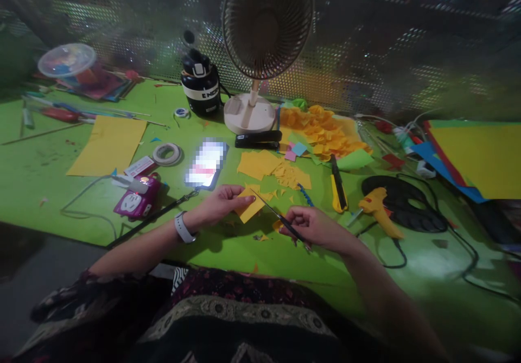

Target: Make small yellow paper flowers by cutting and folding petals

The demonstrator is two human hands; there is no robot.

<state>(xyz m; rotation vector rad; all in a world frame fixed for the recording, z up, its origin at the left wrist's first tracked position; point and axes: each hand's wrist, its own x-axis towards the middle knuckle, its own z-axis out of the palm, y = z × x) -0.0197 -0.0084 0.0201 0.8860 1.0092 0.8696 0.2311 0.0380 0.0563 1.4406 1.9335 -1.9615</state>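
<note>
My left hand (228,200) pinches a small square of yellow paper (249,209) between thumb and fingers. In my right hand (305,224) is a pair of scissors (290,228) with dark handles, its blade pointing up and left and lying at the paper's right edge. Whether the blade is through the paper I cannot tell. Beyond the hands lie larger yellow paper pieces (256,165) and a heap of thin yellow cuttings (287,174). A lit phone (207,162) rests behind my left hand.
Right of my hands are a yellow cutter (337,189), an orange glue gun (378,208) with its cable, and a black palette (423,211). Behind stand a fan (248,113), a black bottle (201,89) and a stapler (258,139). A purple socket adapter (136,203) and tape roll (167,154) lie left.
</note>
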